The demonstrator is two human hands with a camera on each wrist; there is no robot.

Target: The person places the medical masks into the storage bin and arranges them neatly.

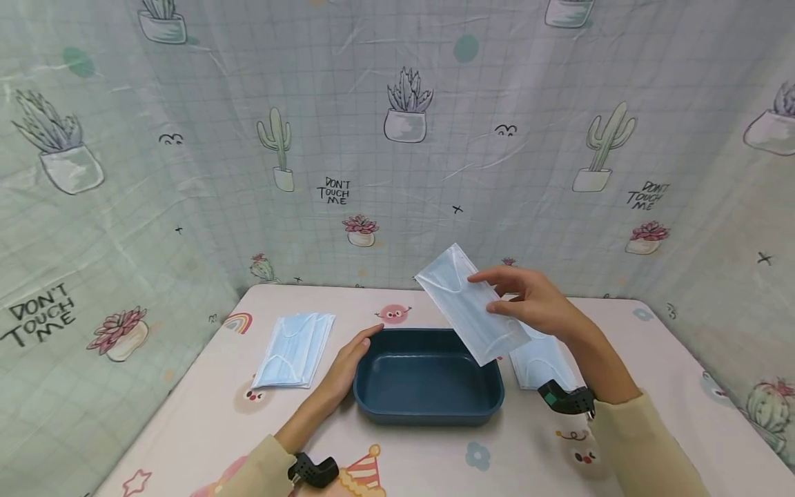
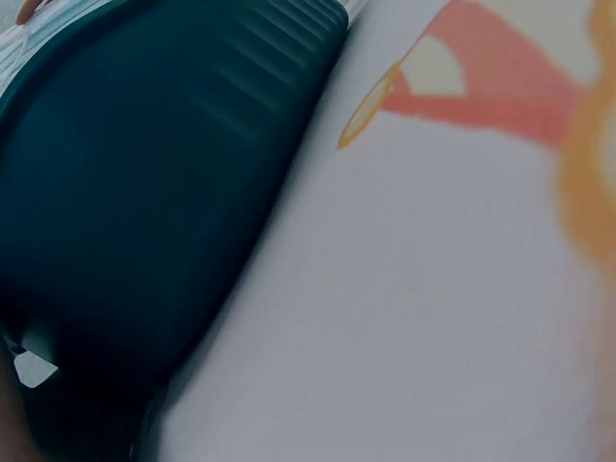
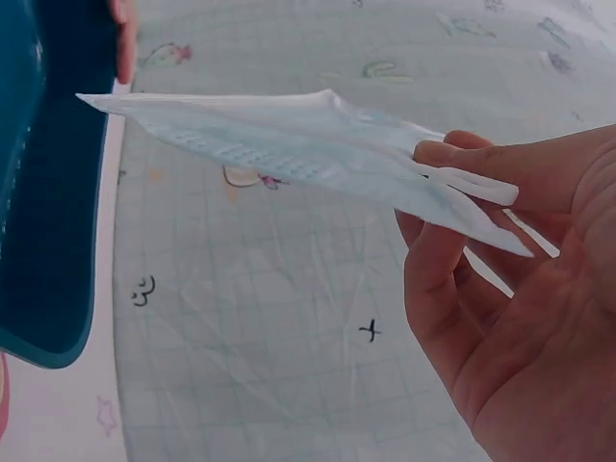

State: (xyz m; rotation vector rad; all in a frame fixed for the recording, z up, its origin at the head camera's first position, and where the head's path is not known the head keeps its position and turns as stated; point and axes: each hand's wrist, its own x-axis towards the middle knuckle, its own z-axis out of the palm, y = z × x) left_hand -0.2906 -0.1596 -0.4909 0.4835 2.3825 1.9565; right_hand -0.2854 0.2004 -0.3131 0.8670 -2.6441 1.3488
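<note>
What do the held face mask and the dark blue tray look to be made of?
Face mask, pinched by the right hand: thin pale-blue nonwoven fabric, probably; it flexes, with an embossed edge and white ear loop. Tray, touched by the left hand: likely moulded plastic, matte to satin, with rounded corners and a ribbed wall.

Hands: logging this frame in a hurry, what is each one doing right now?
Left hand: open, fingers straight against the tray.
Right hand: pinching a face mask above the tray.
</note>
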